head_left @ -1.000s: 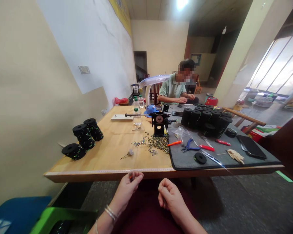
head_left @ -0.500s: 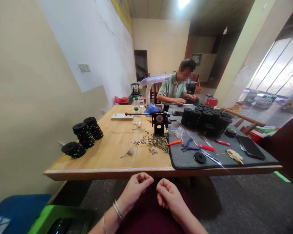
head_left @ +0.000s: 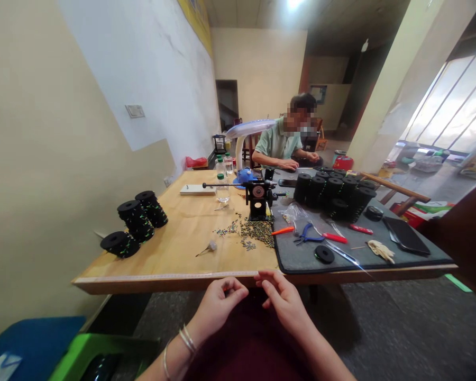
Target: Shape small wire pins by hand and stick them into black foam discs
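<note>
My left hand (head_left: pixel 219 301) is curled below the near edge of the wooden table (head_left: pixel 174 248), thumb and fingers pinched on something too small to name. My right hand (head_left: pixel 285 301) is close beside it, fingers bent and tips pinched near the table edge, where a thin clear line (head_left: pixel 353 262) runs off the grey mat (head_left: pixel 301 259). A scatter of small beads (head_left: pixel 254 233) lies on the table ahead of my hands, in front of a black hand-cranked winder (head_left: pixel 257 198).
Black spools (head_left: pixel 137 219) sit at the left edge and several more (head_left: pixel 335 193) stand on the mat. Pliers (head_left: pixel 307 235), red-handled tools, a black disc (head_left: pixel 324 254) and a phone (head_left: pixel 406 237) lie on the mat. A lamp, bottles and another seated person (head_left: pixel 287 145) are at the far end.
My left hand has moved right toward the right one. My right hand has risen to the table edge and uncurled from a fist into a pinch. The small orange thing in my left fingers no longer shows.
</note>
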Demonstrator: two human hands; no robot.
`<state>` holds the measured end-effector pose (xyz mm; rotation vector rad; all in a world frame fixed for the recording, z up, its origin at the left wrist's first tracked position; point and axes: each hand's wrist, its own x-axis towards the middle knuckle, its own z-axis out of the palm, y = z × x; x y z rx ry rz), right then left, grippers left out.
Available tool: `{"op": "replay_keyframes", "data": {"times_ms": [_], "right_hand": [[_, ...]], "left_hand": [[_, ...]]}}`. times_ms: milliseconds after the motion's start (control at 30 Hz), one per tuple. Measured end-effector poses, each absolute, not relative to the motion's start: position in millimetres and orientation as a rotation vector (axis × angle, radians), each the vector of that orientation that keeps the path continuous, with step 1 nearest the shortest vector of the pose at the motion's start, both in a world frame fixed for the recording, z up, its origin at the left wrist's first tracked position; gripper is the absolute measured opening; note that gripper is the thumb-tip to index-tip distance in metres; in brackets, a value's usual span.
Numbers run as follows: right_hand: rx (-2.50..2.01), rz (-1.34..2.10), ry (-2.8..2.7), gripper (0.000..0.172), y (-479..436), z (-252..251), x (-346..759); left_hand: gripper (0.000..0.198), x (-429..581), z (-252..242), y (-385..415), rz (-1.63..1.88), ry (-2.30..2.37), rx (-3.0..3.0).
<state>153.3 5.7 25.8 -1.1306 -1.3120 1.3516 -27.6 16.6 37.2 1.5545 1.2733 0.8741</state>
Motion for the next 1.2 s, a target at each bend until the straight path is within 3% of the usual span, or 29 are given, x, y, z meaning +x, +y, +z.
{"op": "replay_keyframes", "data": {"times_ms": [233, 467, 600, 767, 933, 1200], "right_hand": [[-1.018, 1.48, -1.401, 0.033, 4.2, 28.7, 128.7], [-1.286, 0.947, -1.737, 0.01, -4.3, 12.7, 137.1], [-1.353, 0.924, -1.6, 0.006, -2.5, 3.1, 143.3], [-1.176, 1.33, -1.151, 0.029, 1.0, -4.0, 146.9], [-1.123, 1.497, -0.964, 0.059, 2.5, -11.4, 149.5], [-1.047, 1.517, -0.901, 0.06, 1.3, -19.4, 156.8]], "left_hand": [[0.027, -26.9, 49.6, 16.3, 0.848, 1.284, 1.734], [0.035, -40.5, 42.4, 24.2, 0.702, 1.277, 1.903], [0.04, -71.4, 39.1, 55.5, 0.682, 1.419, 2.029], [0.034, -115.0, 49.1, 98.5, 0.502, 1.81, 2.164], [0.029, -124.9, 61.1, 114.3, 0.347, 2.052, 2.139], [0.04, -117.5, 70.4, 128.0, 0.273, 2.082, 2.212]]}}
